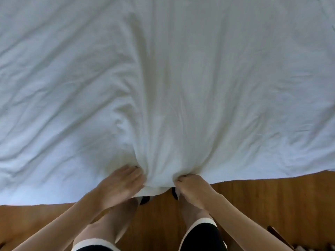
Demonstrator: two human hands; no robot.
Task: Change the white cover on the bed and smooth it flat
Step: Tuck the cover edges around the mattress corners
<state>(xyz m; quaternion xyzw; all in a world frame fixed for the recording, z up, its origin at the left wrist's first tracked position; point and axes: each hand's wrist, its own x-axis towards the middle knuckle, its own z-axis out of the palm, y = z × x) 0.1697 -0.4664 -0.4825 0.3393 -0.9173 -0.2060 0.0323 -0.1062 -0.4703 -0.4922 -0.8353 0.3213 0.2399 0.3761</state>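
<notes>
The white cover [163, 78] fills nearly the whole head view, spread over the bed with its near hem hanging just past the edge above the wooden floor [272, 200]. Long creases fan out from one gathered point at the hem, which suggests thin, soft, limp cloth: light per handful, but likely draggy as a whole sheet, since the full spread rubs on whatever lies beneath. Expect no stiffness; any pull from a single point bunches it into a funnel, as the radiating folds here show. It looks neither fragile nor slippery, so a firm pinch should hold. Take it at the hem, where both layers of the edge can be caught, and spread your holds well apart along that edge so the tension runs wide and flat, not into one ridge. Your left hand [123, 183] lies against the left side of the bunch with fingers mostly extended, pressing into the fold; whether the thumb has cloth under it cannot be told. Your right hand [190, 187] is curled tight, fingers closed round a knot of the hem. The two hands sit near each other, the gathered cloth between them.
</notes>
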